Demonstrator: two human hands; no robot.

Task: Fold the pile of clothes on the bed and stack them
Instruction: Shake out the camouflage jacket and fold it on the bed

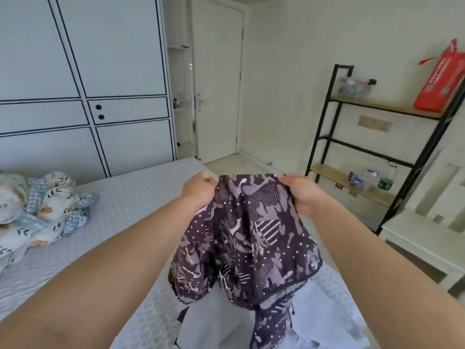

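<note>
Left hand: my left hand (198, 188) pinches the top left corner of the patterned garment (246, 238), fingers curled over the cloth edge.
Right hand: my right hand (300, 193) grips the top right corner of the same garment, thumb on the near face.
Patterned garment: dark purple with pale blotches, dots and stripe patches; I hold it up in the air by its top edge, and it hangs down toward the near end of the bed (130, 197). Its lower tail trails onto the pale grey cloth (216, 326) below.
Pale grey cloth: lies at the bed's near edge, under the hanging garment; I cannot tell what kind of piece it is.
Bedding bundle: a crumpled floral and checked bundle (37, 210) sits at the bed's left edge, well apart from my hands.
Bed: covered in a light textured sheet; its far corner points toward the door (216, 79).
Wardrobe: white wardrobe (83, 71) with black line trim stands beyond the bed's far left side.
Shelf: black-framed shelf (377, 137) with wooden boards stands right of the bed; bottles (385, 178) on the lower board, a clear box on the upper.
Writing: the red package (440, 81) on the upper board carries white lettering, too blurred for me to read.
</note>
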